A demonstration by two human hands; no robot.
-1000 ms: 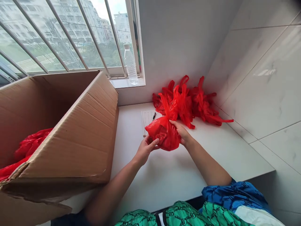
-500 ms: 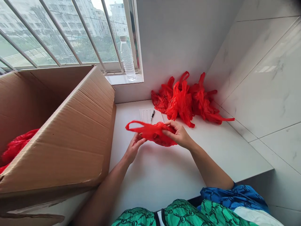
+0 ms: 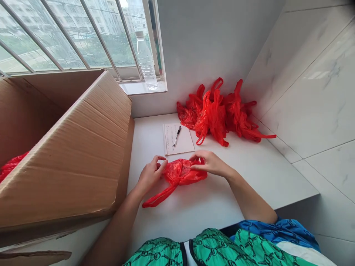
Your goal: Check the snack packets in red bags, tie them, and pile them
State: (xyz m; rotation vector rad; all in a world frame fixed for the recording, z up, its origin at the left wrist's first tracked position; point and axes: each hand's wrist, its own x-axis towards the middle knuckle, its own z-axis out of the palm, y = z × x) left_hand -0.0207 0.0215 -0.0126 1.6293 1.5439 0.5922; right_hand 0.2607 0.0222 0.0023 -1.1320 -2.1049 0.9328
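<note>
A thin red plastic bag (image 3: 181,173) with something bundled inside lies on the white tabletop in front of me, and one long handle trails toward the lower left. At its left end, my left hand (image 3: 151,171) has its thumb and fingers curled against the plastic. My right hand (image 3: 212,164) pinches the bag's right side between thumb and fingers. What the bag contains cannot be made out. Just beyond it lies a notebook (image 3: 184,144) with handwritten lines, and a black-and-clear pen (image 3: 176,136) rests on the page.
Several filled red bags (image 3: 213,114) are heaped at the back against the wall. To the left stands a large open cardboard box (image 3: 83,147) with red plastic (image 3: 12,166) inside. A clear water bottle (image 3: 146,64) stands on the windowsill (image 3: 127,88) beside a barred window.
The red bag has come down toward me onto the tabletop and turned, its handle swinging from upper left to lower left. More of the notebook shows. Both hands stay at the bag.
</note>
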